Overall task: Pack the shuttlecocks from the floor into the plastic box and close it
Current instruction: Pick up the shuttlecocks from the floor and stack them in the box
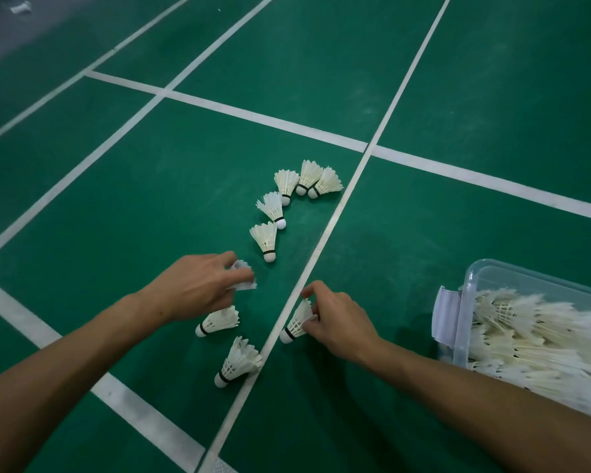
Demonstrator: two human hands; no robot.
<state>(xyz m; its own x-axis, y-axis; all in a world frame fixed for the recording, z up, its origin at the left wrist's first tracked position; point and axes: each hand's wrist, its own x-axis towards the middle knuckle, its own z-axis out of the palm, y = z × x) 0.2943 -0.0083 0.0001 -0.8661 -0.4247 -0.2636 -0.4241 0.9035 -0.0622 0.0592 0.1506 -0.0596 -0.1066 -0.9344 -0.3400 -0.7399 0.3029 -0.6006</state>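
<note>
The left hand [198, 288] reached out over the green court floor [151, 199], its grip pinched on the feather skirt of a shuttlecock [241, 278] held at the fingertips, most of that shuttlecock hidden behind the fingers. The right hand [338, 322] lay at about four o'clock from the left, its grip closed on the feathers of a second shuttlecock [296, 324] whose cork pointed toward seven o'clock and sat right on a white court line [335, 216]. Just below the left hand lay a loose shuttlecock [217, 322], cork toward eight o'clock, and at six o'clock from it another shuttlecock [238, 363], its feathers touching the same white line. Beyond the hands, toward twelve o'clock, five more shuttlecocks curved in an arc on the floor: the nearest one [265, 240] with its cork toward the camera, the next [273, 208] just past it, then a tight cluster of three [307, 180] with feathers touching one another. At three o'clock from the right hand stood the clear plastic box [471, 278], lid off, with a white latch [446, 315] on its near end, and already holding a dense heap of packed shuttlecocks [539, 332]. The right forearm crossed in front of the box's lower corner.
</note>
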